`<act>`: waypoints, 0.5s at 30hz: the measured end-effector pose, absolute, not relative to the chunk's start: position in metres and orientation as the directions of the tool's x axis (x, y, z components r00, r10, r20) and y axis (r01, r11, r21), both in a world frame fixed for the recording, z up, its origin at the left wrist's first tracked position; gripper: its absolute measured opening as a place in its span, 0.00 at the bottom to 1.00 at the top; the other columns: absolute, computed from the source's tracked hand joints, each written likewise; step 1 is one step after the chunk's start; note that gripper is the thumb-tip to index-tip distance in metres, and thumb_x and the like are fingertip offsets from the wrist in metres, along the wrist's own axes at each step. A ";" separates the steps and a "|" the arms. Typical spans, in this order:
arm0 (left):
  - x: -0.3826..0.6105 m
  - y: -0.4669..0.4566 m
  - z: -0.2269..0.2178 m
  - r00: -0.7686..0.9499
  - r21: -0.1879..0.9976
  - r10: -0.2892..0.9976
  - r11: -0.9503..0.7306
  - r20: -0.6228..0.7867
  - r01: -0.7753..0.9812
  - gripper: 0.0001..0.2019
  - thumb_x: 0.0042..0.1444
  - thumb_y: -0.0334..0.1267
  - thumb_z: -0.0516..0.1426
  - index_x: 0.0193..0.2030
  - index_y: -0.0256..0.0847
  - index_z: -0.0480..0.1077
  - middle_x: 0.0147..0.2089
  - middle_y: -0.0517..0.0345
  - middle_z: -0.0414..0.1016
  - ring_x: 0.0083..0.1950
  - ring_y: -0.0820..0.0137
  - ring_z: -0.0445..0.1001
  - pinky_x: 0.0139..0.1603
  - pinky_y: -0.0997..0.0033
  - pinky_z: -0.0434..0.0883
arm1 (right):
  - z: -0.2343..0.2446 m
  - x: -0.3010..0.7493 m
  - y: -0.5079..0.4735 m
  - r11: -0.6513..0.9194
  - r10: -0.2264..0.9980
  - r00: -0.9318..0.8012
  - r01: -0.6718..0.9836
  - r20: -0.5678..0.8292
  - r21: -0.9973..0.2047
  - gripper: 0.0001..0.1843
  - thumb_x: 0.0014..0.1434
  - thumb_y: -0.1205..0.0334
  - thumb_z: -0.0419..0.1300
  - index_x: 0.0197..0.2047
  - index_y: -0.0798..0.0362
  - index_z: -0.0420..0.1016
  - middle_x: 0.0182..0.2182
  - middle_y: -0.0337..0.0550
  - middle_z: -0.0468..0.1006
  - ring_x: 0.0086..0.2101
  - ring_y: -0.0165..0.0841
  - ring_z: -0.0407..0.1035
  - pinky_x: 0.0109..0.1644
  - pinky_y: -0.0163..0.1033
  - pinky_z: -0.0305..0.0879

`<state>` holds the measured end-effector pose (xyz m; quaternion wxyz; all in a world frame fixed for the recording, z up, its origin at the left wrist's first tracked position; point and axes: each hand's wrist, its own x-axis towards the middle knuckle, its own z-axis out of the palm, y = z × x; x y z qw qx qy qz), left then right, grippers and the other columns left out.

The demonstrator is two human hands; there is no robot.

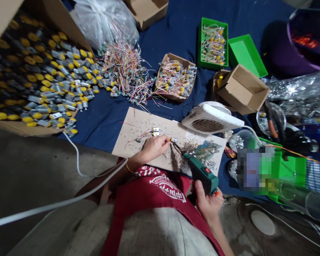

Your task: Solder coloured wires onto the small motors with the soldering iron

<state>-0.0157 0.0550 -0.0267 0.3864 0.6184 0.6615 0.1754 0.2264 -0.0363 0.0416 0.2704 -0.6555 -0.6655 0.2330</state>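
Observation:
My left hand [155, 147] rests on a scorched wooden board [138, 128], its fingers pinched on a small grey motor with a yellow end [173, 140]. My right hand [208, 204] grips a green soldering gun [201, 171]; the gun's tip reaches up and left to that motor. Two more small motors with coloured wires [152, 132] lie on the board just above my left hand. I wear a red apron [160, 192].
A big open cardboard box [34, 78] spills grey-and-yellow motors at left. A heap of wires [127, 69], a small carton of wired motors [176, 77], two green trays [245, 53], a white fan [210, 119], a white cable [77, 156] and plastic bags surround the board.

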 end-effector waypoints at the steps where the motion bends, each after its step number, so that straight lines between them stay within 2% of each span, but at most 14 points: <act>1: -0.016 0.055 -0.027 0.065 0.710 0.954 0.172 -0.293 0.683 0.08 0.64 0.40 0.57 0.41 0.46 0.78 0.31 0.60 0.80 0.35 0.67 0.77 0.36 0.71 0.65 | 0.042 0.226 -0.036 0.055 0.997 -0.008 0.749 0.074 -0.660 0.22 0.64 0.49 0.61 0.20 0.49 0.70 0.15 0.40 0.71 0.21 0.36 0.70 0.33 0.41 0.72; 4: -0.016 0.055 -0.027 0.069 0.710 0.953 0.169 -0.294 0.684 0.08 0.64 0.41 0.56 0.41 0.45 0.78 0.32 0.60 0.80 0.35 0.66 0.77 0.36 0.71 0.65 | 0.042 0.226 -0.036 0.086 0.995 -0.034 0.749 0.092 -0.657 0.22 0.64 0.50 0.61 0.21 0.49 0.71 0.16 0.40 0.71 0.20 0.35 0.69 0.34 0.41 0.72; 10: -0.017 0.054 -0.029 0.064 0.706 0.954 0.170 -0.292 0.688 0.08 0.64 0.41 0.57 0.41 0.46 0.78 0.33 0.60 0.81 0.36 0.67 0.77 0.37 0.71 0.66 | 0.039 0.230 -0.039 0.023 0.998 0.026 0.724 0.061 -0.690 0.20 0.62 0.48 0.64 0.22 0.49 0.72 0.16 0.41 0.72 0.22 0.37 0.71 0.32 0.41 0.71; 15: -0.017 0.055 -0.029 0.067 0.702 0.951 0.173 -0.300 0.690 0.08 0.64 0.41 0.57 0.41 0.46 0.79 0.34 0.59 0.81 0.36 0.66 0.78 0.37 0.71 0.67 | 0.040 0.229 -0.039 0.075 0.996 -0.024 0.722 0.083 -0.688 0.19 0.63 0.51 0.64 0.22 0.49 0.73 0.16 0.40 0.72 0.21 0.37 0.71 0.33 0.42 0.72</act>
